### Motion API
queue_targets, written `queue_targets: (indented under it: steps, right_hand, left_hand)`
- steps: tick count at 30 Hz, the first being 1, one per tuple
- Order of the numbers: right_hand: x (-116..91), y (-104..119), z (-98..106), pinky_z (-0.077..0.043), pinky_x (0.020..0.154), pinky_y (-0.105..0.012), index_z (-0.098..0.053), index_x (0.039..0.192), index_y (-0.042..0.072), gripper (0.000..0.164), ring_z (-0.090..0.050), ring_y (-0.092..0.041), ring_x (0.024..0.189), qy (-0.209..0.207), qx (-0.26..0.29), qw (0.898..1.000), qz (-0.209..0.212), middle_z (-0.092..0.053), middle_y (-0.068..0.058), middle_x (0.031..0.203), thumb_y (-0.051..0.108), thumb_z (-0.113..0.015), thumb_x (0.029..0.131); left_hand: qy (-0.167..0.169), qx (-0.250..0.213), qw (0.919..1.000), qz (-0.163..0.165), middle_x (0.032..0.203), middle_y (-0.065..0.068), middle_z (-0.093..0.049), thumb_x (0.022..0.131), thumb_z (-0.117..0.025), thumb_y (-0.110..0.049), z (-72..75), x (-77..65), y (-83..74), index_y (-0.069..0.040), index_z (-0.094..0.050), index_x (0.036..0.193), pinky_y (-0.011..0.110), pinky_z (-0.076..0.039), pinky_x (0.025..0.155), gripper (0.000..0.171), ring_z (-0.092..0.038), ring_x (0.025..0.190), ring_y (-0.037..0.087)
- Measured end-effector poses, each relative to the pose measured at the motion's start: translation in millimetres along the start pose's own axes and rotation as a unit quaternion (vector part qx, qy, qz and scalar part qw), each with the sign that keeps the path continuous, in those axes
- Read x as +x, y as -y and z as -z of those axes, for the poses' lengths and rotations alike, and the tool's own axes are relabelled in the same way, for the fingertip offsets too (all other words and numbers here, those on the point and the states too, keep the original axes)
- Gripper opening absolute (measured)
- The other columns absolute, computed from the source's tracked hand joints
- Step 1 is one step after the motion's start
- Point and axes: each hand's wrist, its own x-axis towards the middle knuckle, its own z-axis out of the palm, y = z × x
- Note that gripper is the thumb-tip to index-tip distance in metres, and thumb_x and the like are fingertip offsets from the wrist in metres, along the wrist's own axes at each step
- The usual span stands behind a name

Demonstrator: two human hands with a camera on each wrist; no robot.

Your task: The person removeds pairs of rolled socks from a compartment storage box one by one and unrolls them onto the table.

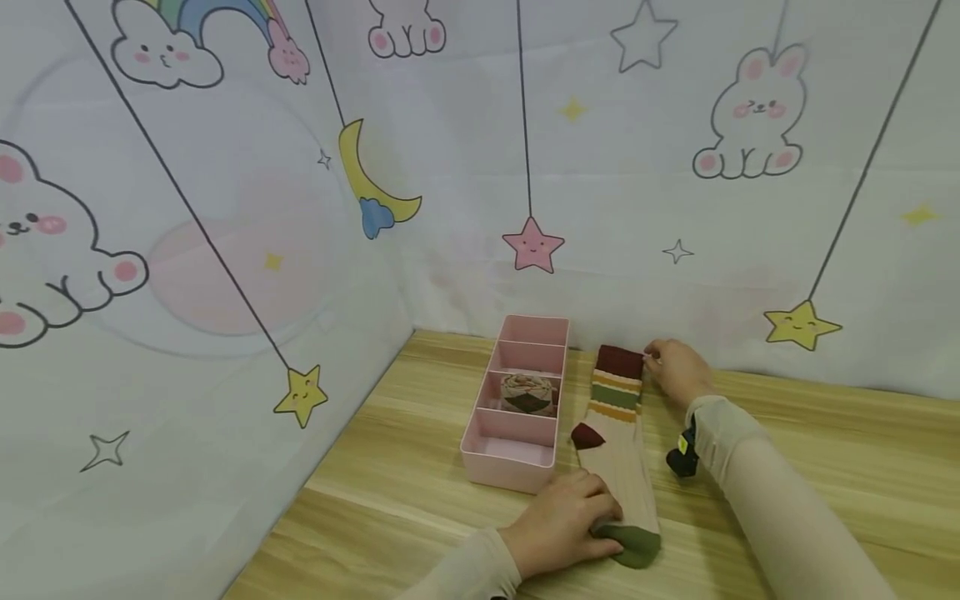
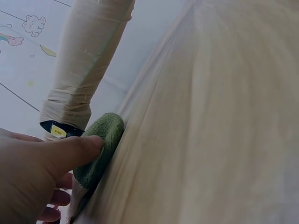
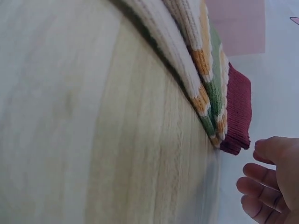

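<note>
The left hand, fingers bent, held the socks at the toe; the right hand, fingers parted, was beside the cuff.

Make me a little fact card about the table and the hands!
Box: pink, divided in four, on the table
Roll: in the box, second space from the near end
Socks: two layers, lying right of the box
Left hand: curled over the green toe
Right hand: beside the maroon cuff, holding nothing
Backdrop: cartoon bunnies and stars
</note>
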Motion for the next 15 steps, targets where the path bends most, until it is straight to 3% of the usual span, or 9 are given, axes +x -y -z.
queue_targets:
  steps: [6, 10, 15]
  right_hand:
    - [0.0, 0.7, -3.0, -0.049, 0.086, -0.052, -0.062, 0.116, -0.007, 0.033, -0.062, -0.041, 0.1, 0.01, 0.018, 1.0, -0.007, -0.065, -0.027, 0.113, 0.019, -0.054, 0.097]
    - [0.8, 1.8, -7.3, -0.049, 0.086, -0.052, -0.062, 0.116, -0.007, 0.034, -0.062, -0.041, 0.1, 0.015, 0.037, 0.999, -0.006, -0.066, -0.026, 0.112, 0.021, -0.056, 0.096]
    - [1.0, 2.5, -11.7, -0.051, 0.078, -0.048, -0.061, 0.115, -0.007, 0.034, -0.064, -0.034, 0.086, 0.006, 0.054, 0.999, -0.002, -0.067, -0.023, 0.1, 0.02, -0.058, 0.095]
  left_hand:
    - [-0.01, 0.018, 0.9998, 0.006, 0.092, -0.014, -0.056, 0.075, -0.074, -0.057, 0.3, -0.9, 1.2, -0.026, -0.064, 0.099, 0.016, -0.041, 0.086, 0.041, -0.051, 0.087, 0.0]
    - [-0.008, 0.019, 0.9998, 0.006, 0.086, -0.014, -0.053, 0.075, -0.076, -0.052, -0.7, -1.5, 2.1, -0.026, -0.064, 0.092, 0.015, -0.04, 0.082, 0.033, -0.049, 0.083, 0.0]
    - [-0.011, 0.007, 0.9999, 0.001, 0.08, -0.013, -0.051, 0.079, -0.076, -0.043, -1.4, -2.4, 3.3, -0.026, -0.065, 0.086, 0.014, -0.038, 0.079, 0.022, -0.049, 0.082, 0.001]
